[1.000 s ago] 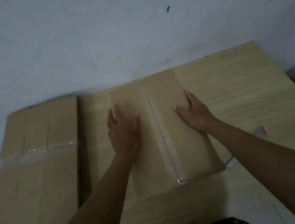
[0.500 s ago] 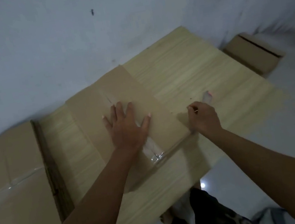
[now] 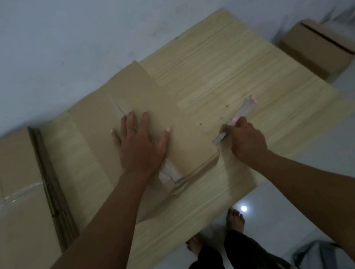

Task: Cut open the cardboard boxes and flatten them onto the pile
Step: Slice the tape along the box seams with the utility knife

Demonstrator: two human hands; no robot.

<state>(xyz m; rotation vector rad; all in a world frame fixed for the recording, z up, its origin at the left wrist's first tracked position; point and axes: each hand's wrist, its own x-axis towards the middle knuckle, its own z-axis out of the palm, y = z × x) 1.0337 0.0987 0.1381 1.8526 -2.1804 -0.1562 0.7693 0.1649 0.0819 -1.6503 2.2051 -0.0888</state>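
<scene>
A taped cardboard box [image 3: 136,89] stands on a light wooden table [image 3: 220,75], a strip of clear tape running along its top seam. My left hand [image 3: 140,145] lies flat on the box top with fingers spread. My right hand [image 3: 246,139] grips a clear utility knife [image 3: 239,115] with a pink end, just right of the box's near right corner. The blade end points toward the box. A pile of flattened cardboard [image 3: 4,186] lies at the left, level with the table.
Another closed cardboard box [image 3: 320,51] sits on the floor to the right of the table. A white wall rises behind. My bare feet [image 3: 234,220] stand on glossy white tiles at the table's near edge. A grey bag [image 3: 316,256] lies at the lower right.
My right hand left the box top, reached to the table at the right and picked up the knife. The left hand stayed pressed on the box. The view swung right.
</scene>
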